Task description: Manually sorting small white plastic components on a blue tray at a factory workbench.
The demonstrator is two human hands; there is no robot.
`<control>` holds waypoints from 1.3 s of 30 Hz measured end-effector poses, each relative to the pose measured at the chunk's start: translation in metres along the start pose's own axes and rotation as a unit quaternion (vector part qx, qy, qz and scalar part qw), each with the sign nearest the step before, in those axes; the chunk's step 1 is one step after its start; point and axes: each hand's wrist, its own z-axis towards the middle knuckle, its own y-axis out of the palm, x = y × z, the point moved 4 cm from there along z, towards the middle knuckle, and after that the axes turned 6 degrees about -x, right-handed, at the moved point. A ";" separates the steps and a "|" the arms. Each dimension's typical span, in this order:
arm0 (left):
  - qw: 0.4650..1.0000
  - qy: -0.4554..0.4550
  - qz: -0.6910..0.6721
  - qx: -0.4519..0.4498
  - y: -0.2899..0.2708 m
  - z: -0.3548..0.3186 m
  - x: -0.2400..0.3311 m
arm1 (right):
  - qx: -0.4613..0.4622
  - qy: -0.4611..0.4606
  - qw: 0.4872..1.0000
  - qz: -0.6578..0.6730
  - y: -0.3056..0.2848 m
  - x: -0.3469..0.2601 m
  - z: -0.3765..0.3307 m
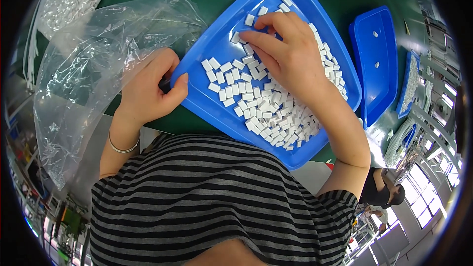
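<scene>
A blue plastic tray (pixel 207 103) lies tilted on the green table and holds several small white rectangular pieces (pixel 268 113). My right hand (pixel 288 51) rests inside the tray, fingers bent down onto the white pieces near its far side; whether it grips one I cannot tell. My left hand (pixel 150 86) is curled at the tray's left edge, thumb pressed against the blue rim, with something small and dark half hidden in the fist. A thin bracelet (pixel 123 148) circles my left wrist.
A large clear plastic bag (pixel 93 74) lies crumpled at the left. A second blue tray (pixel 377 64) with two white pieces sits at the right, a third tray of white parts (pixel 410 81) beyond it. Another person (pixel 382 192) sits lower right.
</scene>
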 end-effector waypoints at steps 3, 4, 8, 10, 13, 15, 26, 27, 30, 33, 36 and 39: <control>1.000 -0.003 -0.001 0.005 0.001 0.001 0.000 | 0.026 0.014 0.998 -0.052 -0.005 0.013 0.003; 1.000 -0.004 -0.002 0.007 0.001 0.001 0.000 | 0.025 0.014 0.998 -0.051 -0.007 0.013 0.001; 1.000 -0.006 0.000 0.005 0.001 -0.001 -0.001 | 0.030 0.047 0.998 0.039 -0.020 0.004 -0.015; 1.000 -0.003 -0.003 0.000 0.000 0.000 0.000 | -0.018 -0.007 0.998 0.060 -0.021 -0.010 -0.031; 1.000 -0.001 0.005 0.002 0.000 -0.001 -0.002 | -0.043 -0.032 0.996 0.067 -0.016 -0.035 -0.054; 1.000 0.001 0.003 0.003 0.001 -0.001 -0.003 | -0.061 -0.051 0.995 0.063 -0.015 -0.050 -0.066; 1.000 0.000 0.027 0.011 0.000 0.000 0.000 | -0.138 -0.066 0.988 0.005 -0.011 -0.069 -0.101; 1.000 -0.001 0.026 0.012 0.000 0.000 0.000 | -0.141 -0.069 0.988 -0.004 -0.010 -0.069 -0.103; 1.000 -0.001 0.027 0.012 0.000 0.000 0.001 | -0.147 -0.063 0.987 -0.009 -0.008 -0.072 -0.103; 1.000 -0.001 0.025 0.010 -0.001 -0.001 0.000 | -0.156 -0.051 0.986 -0.006 -0.006 -0.073 -0.101; 1.000 -0.003 0.025 0.009 -0.001 -0.002 0.000 | -0.161 -0.051 0.986 -0.008 -0.004 -0.072 -0.099; 1.000 -0.007 0.024 0.005 -0.001 -0.002 0.000 | -0.150 -0.064 0.986 -0.016 -0.004 -0.071 -0.095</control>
